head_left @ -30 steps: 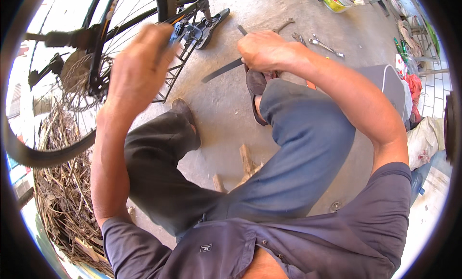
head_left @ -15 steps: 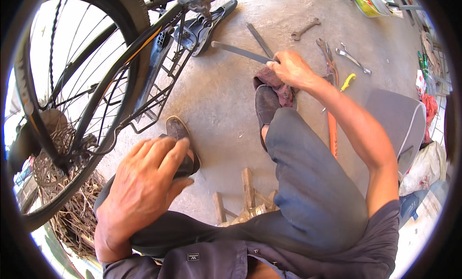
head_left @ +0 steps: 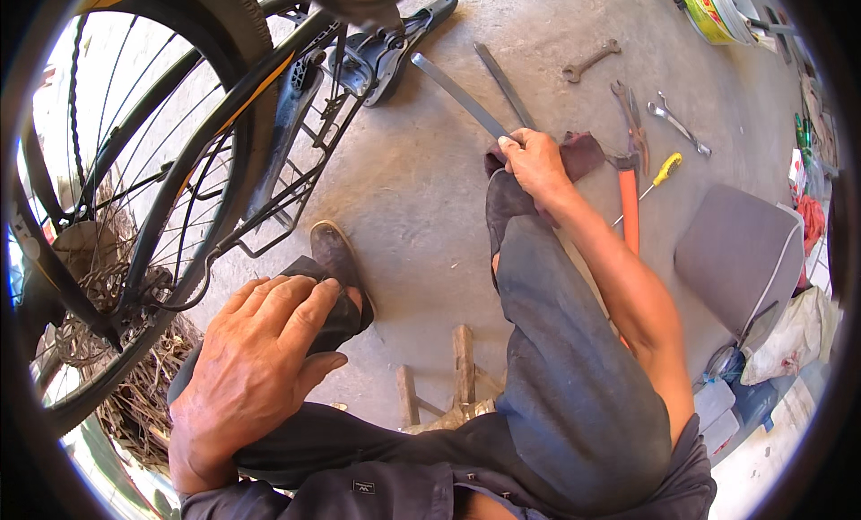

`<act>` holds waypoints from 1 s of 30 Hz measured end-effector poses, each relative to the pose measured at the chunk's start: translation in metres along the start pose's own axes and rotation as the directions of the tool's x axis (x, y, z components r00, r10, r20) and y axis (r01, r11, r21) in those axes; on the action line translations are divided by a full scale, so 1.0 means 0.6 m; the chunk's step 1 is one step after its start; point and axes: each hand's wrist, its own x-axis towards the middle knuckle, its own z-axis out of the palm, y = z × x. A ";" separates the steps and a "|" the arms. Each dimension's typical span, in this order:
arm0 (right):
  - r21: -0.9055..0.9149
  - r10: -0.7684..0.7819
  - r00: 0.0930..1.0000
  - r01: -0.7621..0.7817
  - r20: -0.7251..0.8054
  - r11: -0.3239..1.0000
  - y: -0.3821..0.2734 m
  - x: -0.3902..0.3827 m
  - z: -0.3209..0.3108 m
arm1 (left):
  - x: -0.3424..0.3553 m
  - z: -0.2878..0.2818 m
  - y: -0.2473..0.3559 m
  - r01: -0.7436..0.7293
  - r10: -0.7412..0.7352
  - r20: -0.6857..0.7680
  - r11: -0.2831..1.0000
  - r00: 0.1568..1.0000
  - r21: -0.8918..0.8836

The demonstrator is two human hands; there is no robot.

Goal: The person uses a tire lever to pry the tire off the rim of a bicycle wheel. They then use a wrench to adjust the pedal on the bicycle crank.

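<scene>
My right hand (head_left: 540, 169) is closed round the near end of a flat grey metal bar (head_left: 457, 94), which points away to the far left. Under and beside that hand lies a dark red cloth (head_left: 584, 156) next to my right shoe. A second, darker flat bar (head_left: 504, 84) rests on the floor just right of the held one. Over my left knee is my left hand (head_left: 256, 363), palm down and holding nothing, its fingers stretched out and loosely bent with the thumb apart.
On the left stands a bicycle (head_left: 240, 125) with its wheel and rack. To the right lie an open-end wrench (head_left: 592, 61), pliers (head_left: 631, 124), a shiny wrench (head_left: 679, 128), a yellow-handled screwdriver (head_left: 666, 169) and an orange-handled tool (head_left: 630, 206). A wooden stool (head_left: 463, 363) sits between my legs.
The bar in my right hand has tilted, its free end swinging farther away. More of the cloth shows right of the hand. My left hand stays over the knee; the view has shifted slightly.
</scene>
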 end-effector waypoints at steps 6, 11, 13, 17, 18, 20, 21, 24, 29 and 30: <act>-0.015 -0.121 0.990 0.120 -0.072 0.993 0.010 0.015 0.044 | -0.013 0.000 -0.007 0.032 -0.032 -0.006 0.999 0.999 0.025; 0.097 0.017 0.992 -0.030 0.123 0.995 -0.004 -0.007 0.055 | -0.018 0.000 -0.012 0.038 -0.038 -0.004 0.999 0.999 0.039; 0.243 0.073 0.980 -0.118 0.186 0.963 -0.010 -0.015 0.054 | -0.017 -0.003 -0.010 0.041 -0.040 -0.005 0.999 0.999 0.030; 0.386 0.099 0.975 -0.170 0.197 0.907 -0.013 -0.019 0.061 | -0.023 -0.001 -0.017 0.037 -0.037 -0.009 0.999 0.999 0.009; 0.388 0.104 0.974 -0.177 0.201 0.904 -0.017 -0.021 0.065 | -0.029 -0.002 -0.016 0.049 -0.049 -0.006 0.999 0.999 0.007; 0.375 0.094 0.978 -0.159 0.184 0.913 -0.023 -0.019 0.063 | -0.032 -0.009 -0.013 0.055 -0.054 -0.008 0.998 0.998 0.017; 0.366 0.072 0.983 -0.129 0.166 0.921 -0.018 -0.015 0.063 | -0.030 -0.009 -0.012 0.045 -0.044 -0.011 0.999 0.999 0.024; 0.373 0.004 0.989 -0.059 0.149 0.926 -0.021 -0.009 0.054 | -0.026 -0.009 -0.013 0.028 -0.028 -0.009 0.999 1.000 0.031; 0.382 -0.011 0.967 -0.090 0.255 0.920 -0.043 0.011 0.033 | -0.026 -0.006 -0.015 0.028 -0.028 -0.008 0.999 1.000 0.028; 0.377 -0.018 0.959 -0.093 0.282 0.921 -0.047 0.014 0.029 | -0.026 -0.006 -0.015 0.034 -0.033 -0.006 0.999 0.999 0.027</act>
